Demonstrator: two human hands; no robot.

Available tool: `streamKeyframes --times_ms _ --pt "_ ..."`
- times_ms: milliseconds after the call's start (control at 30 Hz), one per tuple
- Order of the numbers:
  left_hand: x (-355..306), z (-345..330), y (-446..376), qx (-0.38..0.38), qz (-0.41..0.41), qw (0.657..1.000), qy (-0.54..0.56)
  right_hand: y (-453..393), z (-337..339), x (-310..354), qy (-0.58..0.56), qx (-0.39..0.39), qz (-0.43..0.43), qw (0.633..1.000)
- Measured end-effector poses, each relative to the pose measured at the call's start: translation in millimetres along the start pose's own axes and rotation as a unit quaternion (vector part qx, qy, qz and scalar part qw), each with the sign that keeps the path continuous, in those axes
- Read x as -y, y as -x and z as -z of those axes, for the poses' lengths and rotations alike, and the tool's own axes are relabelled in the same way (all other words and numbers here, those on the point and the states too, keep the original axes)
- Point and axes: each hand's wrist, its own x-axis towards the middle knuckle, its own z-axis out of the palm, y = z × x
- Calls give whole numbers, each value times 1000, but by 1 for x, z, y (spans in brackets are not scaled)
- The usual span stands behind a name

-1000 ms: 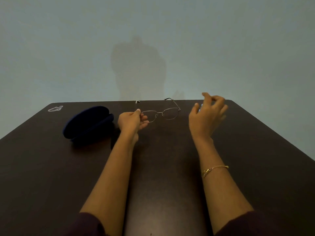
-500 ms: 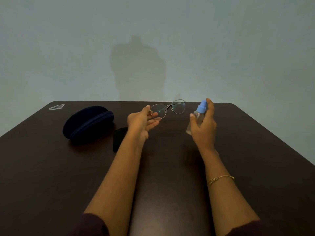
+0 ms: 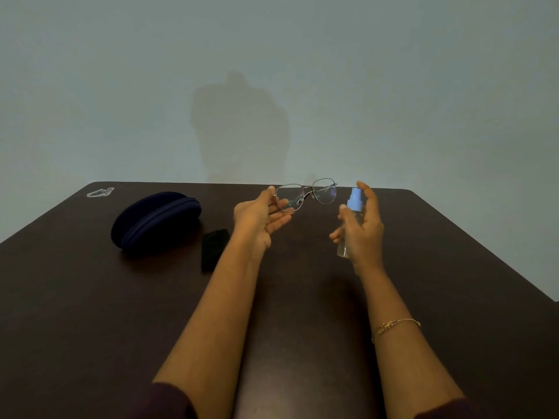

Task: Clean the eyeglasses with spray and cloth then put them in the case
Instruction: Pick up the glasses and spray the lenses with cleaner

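We hold the eyeglasses point(image 3: 305, 194) up above the far part of the desk point(image 3: 438, 267), our left hand point(image 3: 260, 216) pinching the left rim between thumb and fingers point(image 3: 281, 219), the lenses turned toward us. Our right hand point(image 3: 361, 228) is wrapped around the clear spray bottle point(image 3: 351, 219), index finger resting on its blue nozzle, which sits just beside the right lens.

The thin wire frame looks light and easily bent, and the lenses smear readily, so we judge the rim edge or the hinge the safest hold, with a gentle squeeze and no twist. The bottle seems small, light and smooth; a wet grip could slip.

The folded black cloth point(image 3: 213, 247) lies on the desk, just left of our left forearm, and the navy zip case point(image 3: 155, 220) sits closed farther left. A small clear item point(image 3: 100, 192), too small to name, rests at the far left corner. Nothing stands between nozzle and lens. The case must be unzipped before the glasses go in.
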Motion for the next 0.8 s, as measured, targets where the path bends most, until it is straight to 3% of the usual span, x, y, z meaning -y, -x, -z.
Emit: streamKeyframes --times_ms 233,467,800 --pt "2 -4 1 10 4 1000 7 0 1 -2 134 -44 110 984" --pt "7 -9 3 11 9 1000 22 -6 10 -4 159 -122 89 976" --pt "12 -13 3 -1 10 1000 24 -2 7 -3 168 -114 93 975"
